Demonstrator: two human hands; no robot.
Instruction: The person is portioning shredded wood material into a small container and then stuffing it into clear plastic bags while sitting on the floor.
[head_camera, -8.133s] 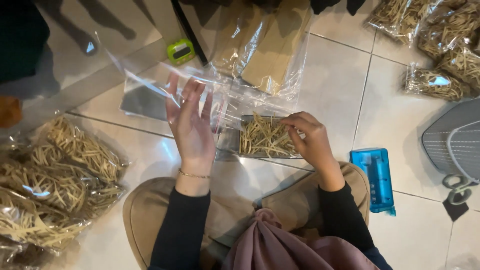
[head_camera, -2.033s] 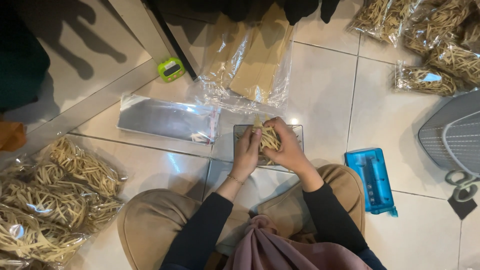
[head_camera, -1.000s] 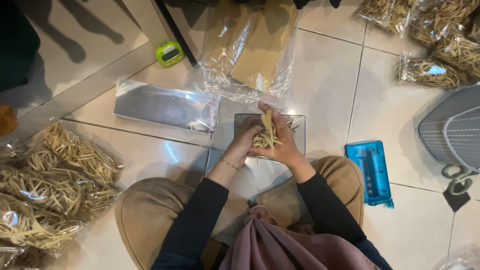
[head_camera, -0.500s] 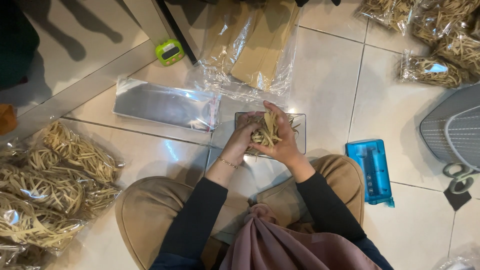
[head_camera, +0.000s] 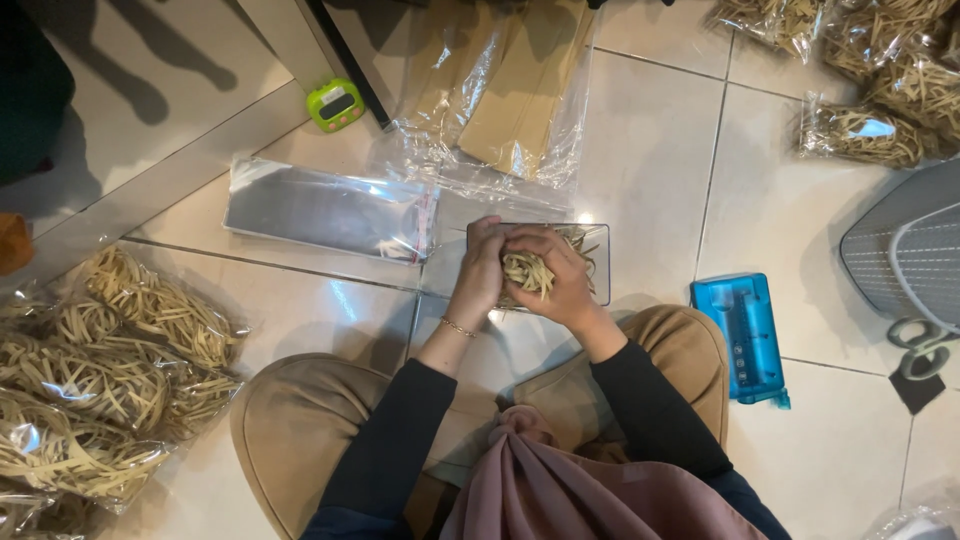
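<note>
Left hand (head_camera: 480, 272): I have it curled over the left side of a clump of pale strips (head_camera: 528, 272), fingers bent and pressing in.
Right hand (head_camera: 562, 285): cupped round the same clump from the right and below; the two hands meet at the fingertips, so the strips are held between them.
Strips: the clump sits in my hands just above a small dark tray (head_camera: 596, 262) on the floor; a few loose strips show in the tray past my right fingers.
Tray: mostly hidden by both hands, only its right edge and far rim visible.
In the way: my own hands cover the tray's middle, so I cannot tell how much lies in it.
Left of tray: a flat clear bag (head_camera: 325, 208) lying on the tiles, just beside the tray.
Beyond tray: clear sleeves holding brown sheets (head_camera: 520, 95), and a small green timer (head_camera: 336, 104) further left.
Right: a blue stapler (head_camera: 746, 336) by my knee; a grey fan grille (head_camera: 905, 255) and scissors (head_camera: 915, 347) at the edge.
Packed bags: filled bags of strips heaped far left (head_camera: 110, 370) and top right (head_camera: 865, 130), well apart from my hands.
</note>
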